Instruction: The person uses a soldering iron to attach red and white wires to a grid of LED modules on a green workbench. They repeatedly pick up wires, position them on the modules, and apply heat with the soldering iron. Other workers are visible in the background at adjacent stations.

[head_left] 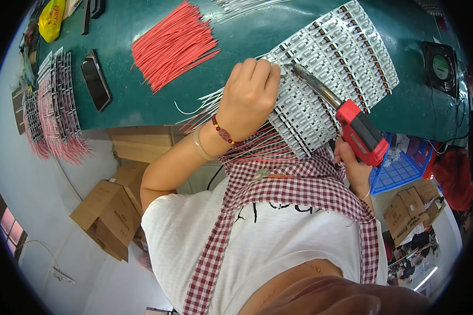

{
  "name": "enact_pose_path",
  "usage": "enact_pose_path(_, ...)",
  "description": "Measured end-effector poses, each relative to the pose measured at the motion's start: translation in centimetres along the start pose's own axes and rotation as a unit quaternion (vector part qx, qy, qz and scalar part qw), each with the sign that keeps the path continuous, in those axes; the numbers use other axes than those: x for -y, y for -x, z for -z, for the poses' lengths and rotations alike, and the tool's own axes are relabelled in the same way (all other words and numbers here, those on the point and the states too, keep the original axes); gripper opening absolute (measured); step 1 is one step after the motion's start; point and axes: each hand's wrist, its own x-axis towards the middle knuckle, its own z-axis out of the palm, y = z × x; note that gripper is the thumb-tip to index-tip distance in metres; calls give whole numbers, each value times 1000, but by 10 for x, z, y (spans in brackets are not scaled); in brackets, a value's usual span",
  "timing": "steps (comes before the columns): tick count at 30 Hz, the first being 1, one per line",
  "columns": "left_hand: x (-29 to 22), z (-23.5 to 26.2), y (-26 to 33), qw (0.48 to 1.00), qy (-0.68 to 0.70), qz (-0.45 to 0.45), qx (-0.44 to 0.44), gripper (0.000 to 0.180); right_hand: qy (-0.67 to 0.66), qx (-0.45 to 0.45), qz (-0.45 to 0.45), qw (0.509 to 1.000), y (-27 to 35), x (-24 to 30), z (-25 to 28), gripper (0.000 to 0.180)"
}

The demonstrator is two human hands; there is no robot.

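Observation:
A panel of small white circuit boards slants across the near edge of the green table, partly overhanging my lap. Over its left corner is my left hand, fingers closed in a pinch; what they hold is hidden. White wires stick out to the left beneath that hand, and red and white wires hang off the panel's near side. My right hand grips a red and black soldering gun. Its dark metal tip points at the panel close to my left fingertips.
A bundle of red wires lies beyond my left hand, with white wires farther back. Left are a phone and wired board panels overhanging the edge. A black fan and blue basket are right.

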Motion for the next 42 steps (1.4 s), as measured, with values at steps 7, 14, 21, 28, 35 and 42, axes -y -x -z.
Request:
enact_pose_path(7, -2, 0, -2, 999, -28, -5, 21, 27, -70, -23, -5, 997, 3, 12, 1, 6)
enact_pose_path(14, -4, 5, -1, 1000, -7, -20, -14, 31, -92, -32, 5, 995, 9, 8, 3, 6)
enact_pose_path(21, -11, 0, 4, 1000, 16, -7, 15, 30, -22, 3, 23, 999, 11, -10, 5, 30)
enact_pose_path(28, -11, -2, 3, 1000, 13, -11, 12, 29, -42, -6, 3, 999, 12, -4, 5, 16)
enact_pose_path(35, -12, 3, 0, 999, -20, -11, 35, 28, -100, 0, 36, 994, 13, -2, 11, 6)
enact_pose_path(42, -18, 0, 6, 1000, 16, -27, 0, 27, -94, -13, 6, 995, 22, -9, 12, 5)
